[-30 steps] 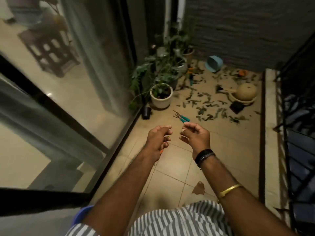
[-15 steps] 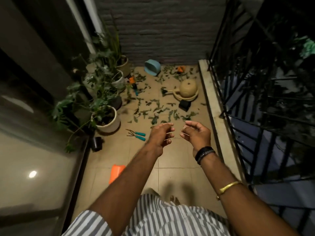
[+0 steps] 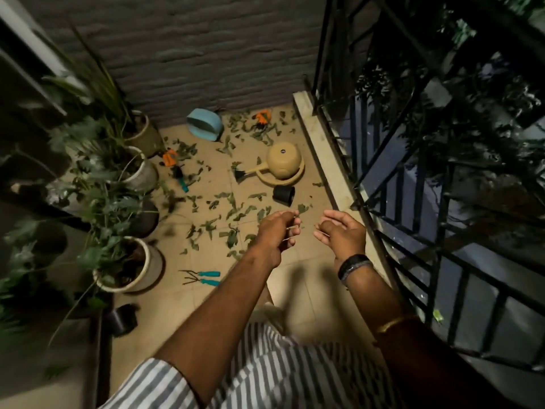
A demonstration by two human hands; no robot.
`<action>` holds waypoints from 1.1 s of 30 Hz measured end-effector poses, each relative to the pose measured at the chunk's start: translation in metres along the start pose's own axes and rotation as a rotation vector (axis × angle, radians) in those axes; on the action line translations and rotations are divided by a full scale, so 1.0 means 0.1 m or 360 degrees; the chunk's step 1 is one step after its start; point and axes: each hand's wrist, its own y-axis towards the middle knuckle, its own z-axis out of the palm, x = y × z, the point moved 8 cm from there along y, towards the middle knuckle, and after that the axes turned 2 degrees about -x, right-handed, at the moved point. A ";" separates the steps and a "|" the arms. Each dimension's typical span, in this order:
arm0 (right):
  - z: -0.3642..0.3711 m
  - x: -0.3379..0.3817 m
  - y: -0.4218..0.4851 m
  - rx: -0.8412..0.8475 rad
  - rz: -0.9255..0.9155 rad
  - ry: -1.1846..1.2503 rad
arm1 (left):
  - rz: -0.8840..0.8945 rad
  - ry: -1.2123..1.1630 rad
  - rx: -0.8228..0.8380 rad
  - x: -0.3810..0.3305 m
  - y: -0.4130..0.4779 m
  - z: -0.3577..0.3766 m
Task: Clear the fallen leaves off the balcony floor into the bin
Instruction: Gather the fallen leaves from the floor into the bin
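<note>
Several green fallen leaves (image 3: 233, 214) lie scattered over the beige tiled balcony floor (image 3: 306, 293), from the middle back to the grey wall. A light blue bin (image 3: 205, 124) lies on its side at the far wall. My left hand (image 3: 277, 231) and my right hand (image 3: 342, 231) are stretched out side by side above the nearest leaves. The fingers of both hands are loosely curled and hold nothing that I can see. They do not touch each other or the floor.
Potted plants (image 3: 129, 267) line the left side. A tan watering can (image 3: 283, 160) and a tipped black pot (image 3: 283, 194) sit near the right ledge (image 3: 324, 149) under a black railing (image 3: 413, 202). Teal hand tools (image 3: 206, 277) and orange gloves (image 3: 262, 116) lie on the floor.
The view has swung right, from the glass door to the railing, and moved closer to the leaves. Both hands keep the same loosely curled pose in front of me.
</note>
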 end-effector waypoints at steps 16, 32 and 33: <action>0.64 0.25 3.49 0.0008 0.0129 -0.0427 | -0.0213 -0.0082 -0.0261 -0.92 3.01 1.00; 0.64 -2.34 7.69 0.0224 -0.0019 -0.1905 | -0.0628 -0.0353 -0.0431 1.68 6.63 0.94; 0.68 -2.54 7.90 0.0305 -0.0030 -0.2016 | -0.0631 -0.0394 -0.0439 1.83 6.77 0.91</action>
